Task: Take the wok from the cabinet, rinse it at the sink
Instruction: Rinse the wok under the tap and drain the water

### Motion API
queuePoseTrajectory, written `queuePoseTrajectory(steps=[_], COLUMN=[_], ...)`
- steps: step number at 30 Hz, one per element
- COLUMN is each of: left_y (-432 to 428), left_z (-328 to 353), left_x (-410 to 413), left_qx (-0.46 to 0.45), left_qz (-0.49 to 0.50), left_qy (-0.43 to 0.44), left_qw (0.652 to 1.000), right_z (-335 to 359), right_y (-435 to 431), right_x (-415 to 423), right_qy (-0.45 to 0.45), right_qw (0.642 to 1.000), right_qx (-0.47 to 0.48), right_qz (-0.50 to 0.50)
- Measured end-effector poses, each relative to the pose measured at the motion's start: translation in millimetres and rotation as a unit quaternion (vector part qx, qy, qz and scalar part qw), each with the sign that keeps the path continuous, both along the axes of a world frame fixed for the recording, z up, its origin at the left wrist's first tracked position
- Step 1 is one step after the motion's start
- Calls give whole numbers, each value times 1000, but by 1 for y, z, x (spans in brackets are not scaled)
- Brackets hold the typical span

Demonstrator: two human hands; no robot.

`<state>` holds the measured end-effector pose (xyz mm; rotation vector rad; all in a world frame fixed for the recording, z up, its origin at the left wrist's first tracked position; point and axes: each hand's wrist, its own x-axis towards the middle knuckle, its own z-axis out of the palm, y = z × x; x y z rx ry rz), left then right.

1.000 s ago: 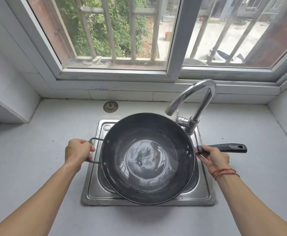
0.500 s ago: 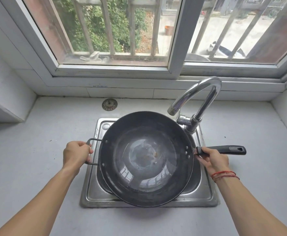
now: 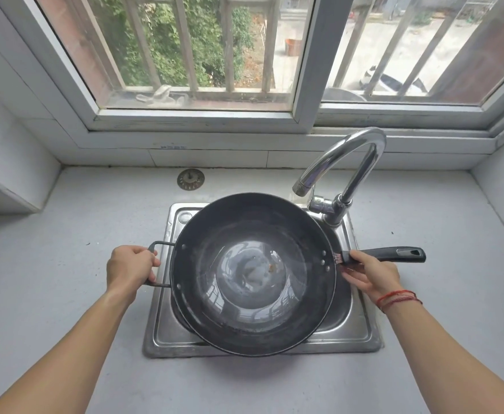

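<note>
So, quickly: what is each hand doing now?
Left hand: closed on the wok's loop handle.
Right hand: closed on the wok's long handle.

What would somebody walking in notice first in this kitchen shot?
A big dark wok held over the steel sink fills the middle, the left hand on its loop handle and the right hand at the base of its long black handle. The curved chrome faucet arches over its far right rim, below a barred window.
</note>
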<state>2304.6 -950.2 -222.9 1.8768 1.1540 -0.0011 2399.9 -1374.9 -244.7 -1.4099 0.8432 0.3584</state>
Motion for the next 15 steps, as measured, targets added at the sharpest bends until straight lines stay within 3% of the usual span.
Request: queuePoseTrajectory(steps=[5,9,12,15], left_y=[1,1,2,3], left_z=[1,-1,-4,-8], left_x=[-1,-2,-2,0], left_qx=[3,6,7,4], left_qz=[-5,-6,-6,-3], left_qy=[-1,2,2,2], left_qw=[1000,1000,1000,1000], right_z=[16,26,39,50], right_y=[-4,6,23,45], right_x=[-10,-7,5,21], right_qy=[45,-30,-145,-243], right_qw=[982,957,892,829], right_qx=[-101,-208,-362,-431], right_qz=[152,198,230,261])
